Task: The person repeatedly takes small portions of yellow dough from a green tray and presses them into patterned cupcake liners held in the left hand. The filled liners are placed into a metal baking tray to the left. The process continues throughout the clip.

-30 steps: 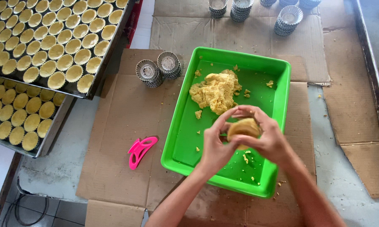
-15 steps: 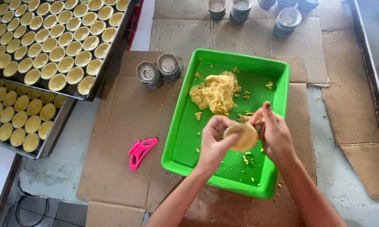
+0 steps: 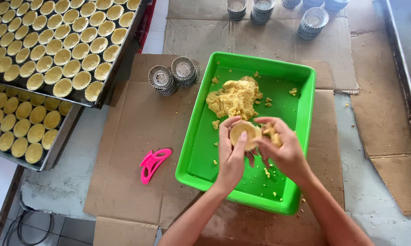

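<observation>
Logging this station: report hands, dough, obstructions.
Left hand holds dough-lined tart mould, thumb pressing in. Right hand steadies it, holding dough scraps. Both over green tray. Nothing obstructing.

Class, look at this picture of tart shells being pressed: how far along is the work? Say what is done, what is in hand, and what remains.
Done: two metal trays at the left hold rows of filled tart shells. In hand: the left hand holds a dough-lined mould, thumb pressing into it; the right hand grips a bit of dough. Left: a lump of dough in the green tray and stacks of empty moulds.
</observation>
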